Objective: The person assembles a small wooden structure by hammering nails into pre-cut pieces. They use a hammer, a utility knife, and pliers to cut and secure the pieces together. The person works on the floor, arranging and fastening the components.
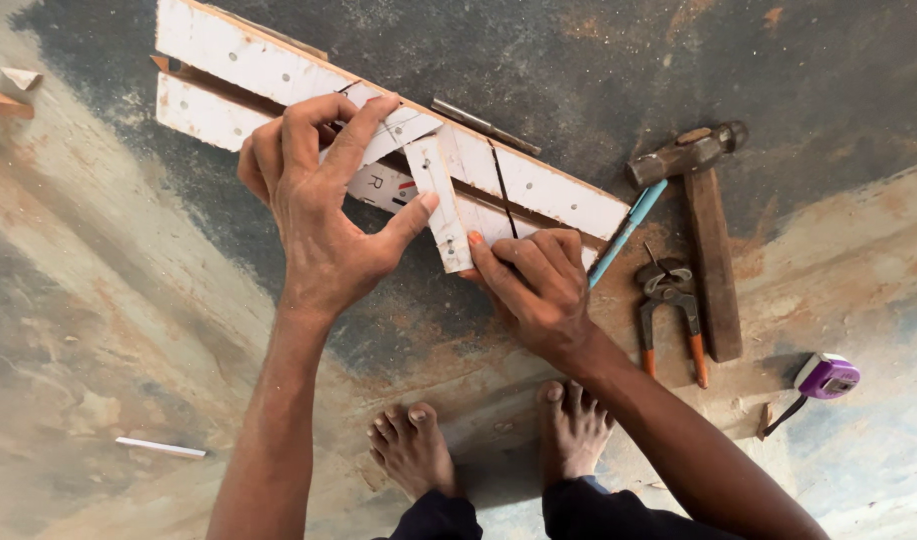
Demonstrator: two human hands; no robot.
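Observation:
A white-painted wooden mitre box with saw slots lies on the worn floor. A short white wooden strip rests across it at an angle. My left hand spreads over the box, the fingers on its upper rail and the thumb pressed against the strip's left edge. My right hand pinches the strip's near end with fingertips and thumb. Part of the box's channel is hidden under my left hand.
A hammer with a wooden handle, orange-handled pincers and a blue pen lie right of the box. A purple tape measure sits at far right. A thin white stick lies at lower left. My bare feet stand below.

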